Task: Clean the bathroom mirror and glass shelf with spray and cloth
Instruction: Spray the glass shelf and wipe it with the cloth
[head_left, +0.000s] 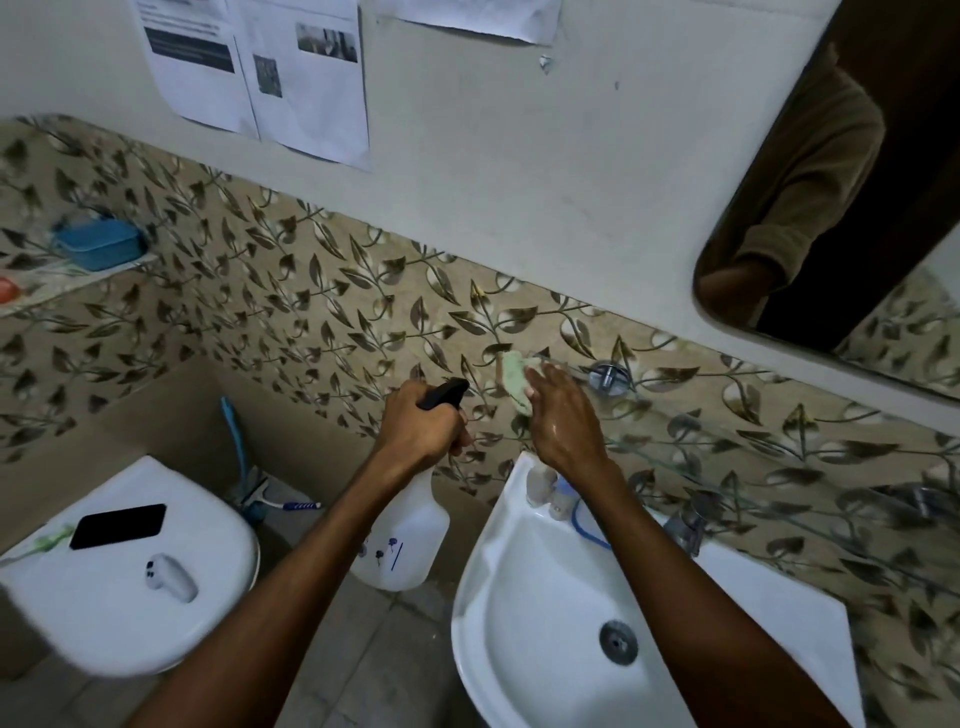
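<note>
My left hand (421, 421) grips the neck of a white spray bottle (405, 540) with a black trigger head, held upright between the toilet and the sink. My right hand (563, 421) lies with straight fingers on a pale green cloth (514, 376), pressing it onto the left end of the glass shelf (727, 467). The shelf runs along the leaf-patterned tiles above the sink, held by a chrome bracket (605, 379). The mirror (852, 208) hangs at the upper right and reflects a person's sleeve and arm.
A white sink (545, 623) with taps sits below the shelf. At the left, a closed toilet lid (156, 613) carries a black phone (118, 526) and a white controller (171, 577). A blue box (101, 244) sits on a wall shelf. Papers hang on the wall.
</note>
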